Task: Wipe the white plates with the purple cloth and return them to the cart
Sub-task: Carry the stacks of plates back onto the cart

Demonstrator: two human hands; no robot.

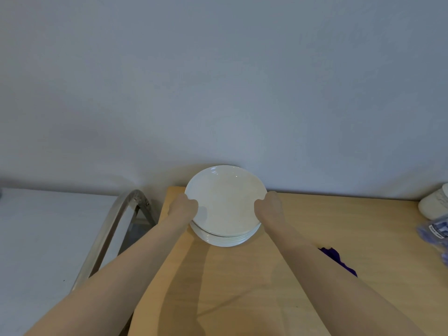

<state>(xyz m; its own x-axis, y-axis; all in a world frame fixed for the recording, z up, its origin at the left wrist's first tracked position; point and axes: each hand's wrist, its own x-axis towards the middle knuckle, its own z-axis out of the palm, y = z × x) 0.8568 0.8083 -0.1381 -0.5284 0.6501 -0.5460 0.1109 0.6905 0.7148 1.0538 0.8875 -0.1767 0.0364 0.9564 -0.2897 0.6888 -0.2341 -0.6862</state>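
Gripping top plate (225, 202) — left hand (183, 206) & right hand (269, 206) on opp. rims; plate stack (225, 240) beneath.

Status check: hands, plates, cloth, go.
Left hand and right hand grip the top plate by its sides, tilted above the stack. Cloth on table, partly behind right arm. Nothing in the way.

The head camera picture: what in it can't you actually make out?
- Purple cloth: mostly hidden behind the right forearm.
- Plate stack: count unclear, rims too fine; the tilted top plate covers them.
- Fingers of left hand and right hand: hidden under the plate.
- Objects at the right edge: cut off, blurred.
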